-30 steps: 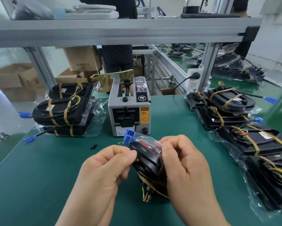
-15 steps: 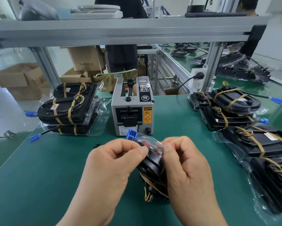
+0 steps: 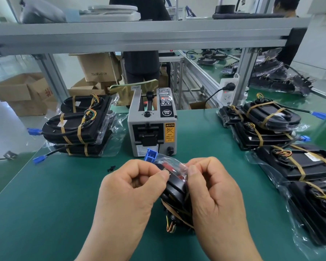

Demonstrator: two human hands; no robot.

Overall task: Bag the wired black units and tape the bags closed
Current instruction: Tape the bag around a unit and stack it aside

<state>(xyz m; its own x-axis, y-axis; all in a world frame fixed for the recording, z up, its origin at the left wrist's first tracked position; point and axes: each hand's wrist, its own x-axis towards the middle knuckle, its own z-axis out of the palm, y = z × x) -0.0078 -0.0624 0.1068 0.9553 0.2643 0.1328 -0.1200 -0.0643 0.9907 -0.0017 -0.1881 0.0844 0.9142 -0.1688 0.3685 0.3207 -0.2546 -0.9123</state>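
At the green table's (image 3: 54,204) six o'clock, a wired black unit (image 3: 174,193) sits in a clear plastic bag (image 3: 172,162); our left hand (image 3: 128,194) and right hand (image 3: 215,196) both pinch its top, fingers curled. We see a grey tape dispenser (image 3: 152,127) at twelve.

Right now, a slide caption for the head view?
Left hand and right hand pinch the bagged unit before the tape dispenser.

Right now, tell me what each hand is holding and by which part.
Both hold one bagged black unit. The left hand and right hand each pinch the gathered top of the clear bag, near the blue connector.
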